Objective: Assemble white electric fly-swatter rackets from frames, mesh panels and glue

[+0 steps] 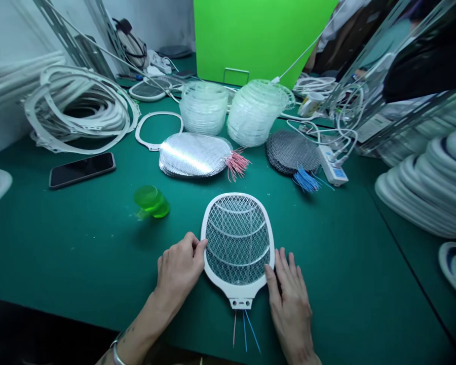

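The white head of an electric mosquito swatter point(238, 238) lies flat on the green table, its wire mesh inside a rounded frame. One reddish wire point(234, 329) and two blue wires point(245, 332) stick out from its neck toward me. My left hand point(180, 266) is closed at the left rim, thumb and curled fingers gripping the edge. On the other side, my right hand point(289, 299) rests with straight fingers along the right rim, its thumb touching the frame. Beyond the swatter head are a stack of silver mesh sheets point(193, 154) with red wires and dark mesh sheets point(291, 151) with blue wires.
A green tape roll point(152, 201) and a phone point(82, 170) lie to the left. White frames are piled at back left point(83, 109) and right point(429, 182). Translucent ring stacks point(204, 108) stand before a green panel point(262, 40). A power strip point(332, 165) with cables lies back right.
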The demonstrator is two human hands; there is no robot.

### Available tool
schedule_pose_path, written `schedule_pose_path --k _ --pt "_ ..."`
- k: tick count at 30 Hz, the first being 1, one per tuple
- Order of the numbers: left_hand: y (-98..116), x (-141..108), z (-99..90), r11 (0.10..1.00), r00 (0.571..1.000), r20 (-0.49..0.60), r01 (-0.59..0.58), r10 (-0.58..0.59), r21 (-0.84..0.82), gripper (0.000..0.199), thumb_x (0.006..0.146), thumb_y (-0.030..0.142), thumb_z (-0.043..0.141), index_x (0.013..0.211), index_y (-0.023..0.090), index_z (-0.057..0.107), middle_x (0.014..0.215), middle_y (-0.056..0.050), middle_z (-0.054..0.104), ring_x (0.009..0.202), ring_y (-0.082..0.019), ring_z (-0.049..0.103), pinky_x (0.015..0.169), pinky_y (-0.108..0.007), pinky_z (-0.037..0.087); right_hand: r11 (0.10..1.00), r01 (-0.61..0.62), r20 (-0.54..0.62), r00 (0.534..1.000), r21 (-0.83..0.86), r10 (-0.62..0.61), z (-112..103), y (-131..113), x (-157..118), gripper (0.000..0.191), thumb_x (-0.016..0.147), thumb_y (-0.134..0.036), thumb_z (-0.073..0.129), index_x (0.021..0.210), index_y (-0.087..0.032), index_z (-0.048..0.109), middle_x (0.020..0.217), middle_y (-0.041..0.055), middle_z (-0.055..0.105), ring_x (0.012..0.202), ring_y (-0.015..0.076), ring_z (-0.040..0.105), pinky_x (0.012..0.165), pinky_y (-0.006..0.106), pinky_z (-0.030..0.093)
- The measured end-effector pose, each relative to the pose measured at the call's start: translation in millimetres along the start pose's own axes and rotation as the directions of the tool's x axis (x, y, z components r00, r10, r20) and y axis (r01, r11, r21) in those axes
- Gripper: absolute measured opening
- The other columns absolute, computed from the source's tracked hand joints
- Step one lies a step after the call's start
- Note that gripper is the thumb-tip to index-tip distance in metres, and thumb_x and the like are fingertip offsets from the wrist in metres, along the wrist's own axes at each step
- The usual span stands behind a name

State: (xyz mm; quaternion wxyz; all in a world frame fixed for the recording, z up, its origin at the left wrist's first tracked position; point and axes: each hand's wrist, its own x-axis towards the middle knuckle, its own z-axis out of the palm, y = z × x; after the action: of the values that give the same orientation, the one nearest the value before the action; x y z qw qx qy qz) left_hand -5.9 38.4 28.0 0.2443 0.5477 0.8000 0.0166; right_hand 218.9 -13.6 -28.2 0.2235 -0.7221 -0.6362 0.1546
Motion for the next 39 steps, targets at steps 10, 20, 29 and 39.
schedule_pose_path --k 10,20,29,39 --pt "-4.6 -6.5 25.7 0.893 0.838 -0.345 -0.321 0.422 0.314 0.042 0.101 0.022 0.037 0.14 0.02 0.051 0.124 -0.01 0.065 0.107 -0.027 0.062 0.084 -0.039 0.047 0.949 0.256 0.211 0.953 -0.182 -0.216 -5.0 4.0 16.0 0.061 0.103 -0.038 0.022 0.156 -0.023 -0.002 0.162 0.0047 0.015 0.148 0.025 0.017 0.118 0.055 0.021" --pt "-21.8 0.5 45.5 0.838 0.764 -0.345 -0.487 0.545 0.247 0.052 0.099 0.013 0.027 0.152 0.014 0.029 0.151 -0.008 0.043 0.143 -0.023 0.034 0.119 -0.05 0.019 0.962 0.239 0.237 0.95 -0.132 -0.204 -10.6 2.5 18.6 0.061 0.101 -0.045 0.029 0.156 -0.03 0.007 0.161 0.0005 0.02 0.147 0.0254 0.021 0.118 0.057 0.022" --pt "-15.7 1.5 17.5 0.958 0.92 -0.289 -0.286 0.266 -0.03 0.028 0.097 0.035 0.045 0.111 0.023 0.066 0.105 -0.006 0.069 0.1 -0.025 0.062 0.085 -0.041 0.044 0.987 -0.137 0.111 0.986 0.088 0.127 -25.1 3.3 40.7 0.067 0.089 -0.068 0.039 0.138 -0.024 0.054 0.134 0.0096 0.06 0.125 0.0321 0.053 0.091 0.046 0.053" --pt "3.1 3.7 -3.6 0.991 0.979 -0.156 -0.129 0.135 0.046 0.029 0.099 0.033 0.045 0.084 0.023 0.067 0.082 -0.002 0.07 0.08 -0.02 0.064 0.065 -0.029 0.038 0.962 -0.263 0.166 0.954 0.072 0.248 -36.5 -2.5 72.0 0.047 0.08 -0.069 0.05 0.098 -0.033 0.075 0.111 0.0006 0.072 0.093 0.026 0.068 0.066 0.032 0.052"
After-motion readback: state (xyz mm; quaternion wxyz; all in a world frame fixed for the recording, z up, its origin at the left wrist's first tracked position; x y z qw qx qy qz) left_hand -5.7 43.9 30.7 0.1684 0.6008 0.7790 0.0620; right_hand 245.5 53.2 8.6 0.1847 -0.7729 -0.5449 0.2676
